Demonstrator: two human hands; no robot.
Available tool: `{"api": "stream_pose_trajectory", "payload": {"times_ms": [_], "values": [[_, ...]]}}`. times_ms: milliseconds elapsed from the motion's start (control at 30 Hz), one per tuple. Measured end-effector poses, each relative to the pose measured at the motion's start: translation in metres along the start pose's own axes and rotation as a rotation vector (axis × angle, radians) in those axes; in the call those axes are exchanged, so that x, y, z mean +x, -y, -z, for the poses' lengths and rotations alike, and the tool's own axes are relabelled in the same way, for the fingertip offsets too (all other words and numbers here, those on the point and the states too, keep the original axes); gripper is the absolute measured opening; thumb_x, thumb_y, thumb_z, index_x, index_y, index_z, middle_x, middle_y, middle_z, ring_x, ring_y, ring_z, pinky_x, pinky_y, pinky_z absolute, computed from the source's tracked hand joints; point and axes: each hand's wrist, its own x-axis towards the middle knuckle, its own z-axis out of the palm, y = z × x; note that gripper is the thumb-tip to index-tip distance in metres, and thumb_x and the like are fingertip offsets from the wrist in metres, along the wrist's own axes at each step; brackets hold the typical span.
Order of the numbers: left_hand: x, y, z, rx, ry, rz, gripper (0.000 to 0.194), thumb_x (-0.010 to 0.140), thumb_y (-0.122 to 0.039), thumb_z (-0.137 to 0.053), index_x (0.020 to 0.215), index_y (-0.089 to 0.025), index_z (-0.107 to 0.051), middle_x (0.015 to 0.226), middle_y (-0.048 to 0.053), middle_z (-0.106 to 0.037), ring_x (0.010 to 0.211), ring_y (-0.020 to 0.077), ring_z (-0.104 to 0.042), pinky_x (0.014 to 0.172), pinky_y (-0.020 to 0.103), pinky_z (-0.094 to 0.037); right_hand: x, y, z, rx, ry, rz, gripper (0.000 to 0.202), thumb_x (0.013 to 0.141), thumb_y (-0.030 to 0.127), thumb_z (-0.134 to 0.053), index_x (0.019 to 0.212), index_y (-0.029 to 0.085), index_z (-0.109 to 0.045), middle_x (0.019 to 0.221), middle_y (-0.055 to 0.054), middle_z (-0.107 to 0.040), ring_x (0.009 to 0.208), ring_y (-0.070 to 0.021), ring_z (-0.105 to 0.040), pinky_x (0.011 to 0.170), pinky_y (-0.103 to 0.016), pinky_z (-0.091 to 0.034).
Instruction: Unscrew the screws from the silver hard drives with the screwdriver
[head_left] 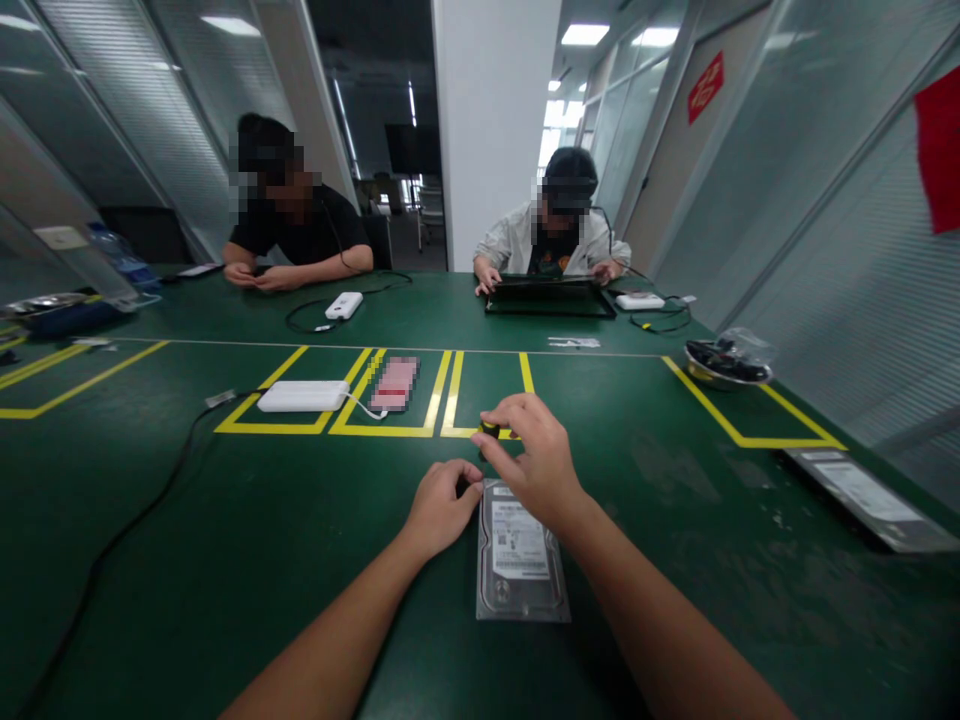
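A silver hard drive (519, 560) with a white label lies flat on the green table (300, 560). Above its far end, my right hand (536, 450) pinches a small black and yellow tool (490, 428) between thumb and fingers. My left hand (444, 508) is at the drive's far left corner, thumb and forefinger brought together there; whatever may be between them is too small to make out.
Yellow tape outlines hold a white power bank (303, 396) and a pink phone (394, 384). At the right are a metal bowl (727, 372) and another drive (862, 490). Two people sit across the table, one handling a black frame (551, 297). A black cable (135, 525) runs along the left.
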Motion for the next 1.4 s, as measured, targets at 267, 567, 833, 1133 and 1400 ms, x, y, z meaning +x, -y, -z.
{"api": "stream_pose_trajectory", "payload": {"times_ms": [267, 567, 833, 1133, 1400], "values": [[0.000, 0.003, -0.001, -0.020, -0.014, -0.002, 0.004, 0.084, -0.022, -0.059, 0.083, -0.020, -0.061, 0.087, 0.001, -0.067, 0.086, 0.0207, -0.058, 0.078, 0.032, -0.042, -0.001, 0.001, 0.001, -0.048, 0.055, -0.008, 0.015, 0.087, 0.021, -0.063, 0.101, 0.019, -0.060, 0.100, -0.007, -0.063, 0.096, -0.0191, -0.060, 0.083, -0.034, -0.051], [0.001, 0.007, -0.002, -0.085, -0.054, -0.023, 0.004, 0.082, -0.020, -0.058, 0.085, -0.019, -0.056, 0.085, 0.001, -0.064, 0.082, 0.0183, -0.059, 0.075, 0.030, -0.045, -0.001, 0.003, 0.007, -0.190, 0.202, -0.022, 0.030, 0.090, 0.024, -0.060, 0.118, 0.014, -0.058, 0.107, -0.011, -0.069, 0.093, -0.0230, -0.064, 0.085, -0.039, -0.051], [-0.001, 0.006, -0.002, -0.091, -0.108, -0.055, 0.006, 0.081, -0.016, -0.056, 0.086, -0.019, -0.055, 0.083, 0.002, -0.062, 0.079, 0.0182, -0.059, 0.074, 0.031, -0.046, 0.016, 0.030, 0.061, -0.321, 0.075, 0.003, 0.025, 0.089, 0.025, -0.065, 0.111, 0.015, -0.061, 0.098, -0.006, -0.071, 0.080, -0.0151, -0.065, 0.075, -0.027, -0.052], [-0.027, -0.027, 0.009, -0.048, -0.083, -0.326, 0.007, 0.085, -0.022, -0.054, 0.090, -0.020, -0.058, 0.093, 0.005, -0.063, 0.094, 0.0229, -0.056, 0.085, 0.038, -0.043, -0.029, 0.007, 0.094, -0.793, 0.331, -0.027, 0.023, 0.092, 0.026, -0.060, 0.112, 0.015, -0.061, 0.104, -0.010, -0.073, 0.087, -0.0228, -0.071, 0.075, -0.032, -0.055], [-0.050, -0.054, 0.016, 0.086, 0.355, -0.807, 0.053, 0.080, -0.039, -0.066, 0.129, -0.021, -0.057, 0.138, 0.008, -0.058, 0.133, 0.0279, -0.047, 0.116, 0.044, -0.029, -0.092, -0.041, 0.086, -0.898, 0.415, -0.043, 0.024, 0.093, 0.013, -0.051, 0.112, 0.014, -0.066, 0.126, -0.014, -0.067, 0.093, -0.0248, -0.072, 0.080, -0.035, -0.057]]}}
